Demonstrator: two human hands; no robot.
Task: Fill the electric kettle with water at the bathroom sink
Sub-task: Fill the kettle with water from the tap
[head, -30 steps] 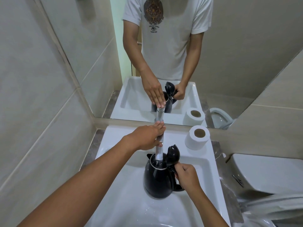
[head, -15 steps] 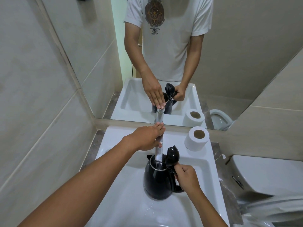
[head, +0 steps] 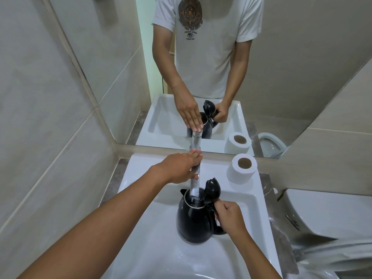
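Black glossy electric kettle (head: 194, 220), rounded pot-bellied body with a thin metal rim ring at the mouth, is sitting upright inside the white glazed sink (head: 247, 208), toward the back right of the basin. Its domed black lid (head: 211, 190) is standing flipped up on the handle side, mouth open. The chrome faucet (head: 194, 178), a straight flat-sided spout, is reaching from the back ledge down over the kettle mouth; the spout tip is sitting just above or inside the rim, cannot tell which. Water flow is too hard to make out.

The left hand (head: 181, 170) is lying across the top of the faucet, fingers extended and relaxed over the metal, thumb below on the near side, not clenching. The right hand (head: 229, 217) is gripping the kettle handle, fingers curled tight around it just beside the lid hinge.

The sink is rectangular with a smooth, wet-looking basin and a raised flat rim. A white toilet paper roll (head: 242, 168), soft cylinder with brown cardboard core, is standing on end on the back right corner of the rim, near the lid but apart from it. A grey mottled stone counter edge is bordering the sink on both sides. The mirror (head: 302, 67) is rising right behind the faucet, so little room back there. Beige matte wall tiles (head: 40, 117) are closing in on the left. The white toilet tank (head: 326, 214) is sitting just beside the counter on the right. Open basin room is lying left of and in front of the kettle.
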